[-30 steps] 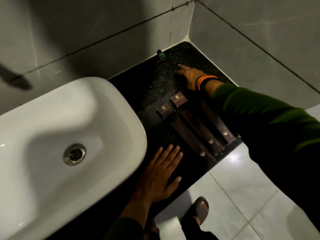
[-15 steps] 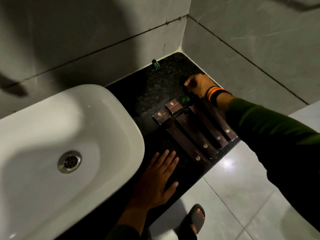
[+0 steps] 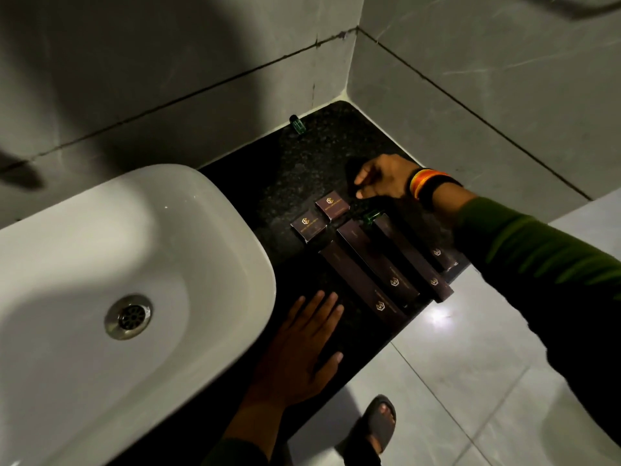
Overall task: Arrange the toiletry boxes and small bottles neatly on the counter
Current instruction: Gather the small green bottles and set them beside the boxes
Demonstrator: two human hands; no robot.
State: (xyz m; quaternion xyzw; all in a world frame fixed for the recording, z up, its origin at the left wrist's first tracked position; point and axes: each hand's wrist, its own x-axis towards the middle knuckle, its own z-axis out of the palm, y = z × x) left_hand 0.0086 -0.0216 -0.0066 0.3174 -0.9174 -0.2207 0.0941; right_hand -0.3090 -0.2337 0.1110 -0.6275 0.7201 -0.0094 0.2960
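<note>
On dark counter (image 3: 285,183): R hand (image 3: 383,176) near boxes (image 3: 376,264), L hand (image 3: 302,348) flat.

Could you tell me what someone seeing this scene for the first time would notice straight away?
The big white sink fills the left side, bright against the dark counter. Beside it on the counter, long brown boxes lie side by side, with two small square boxes at their far ends. The right hand, with a striped wristband, reaches in above the boxes, while the left hand lies flat near the front edge.
</note>
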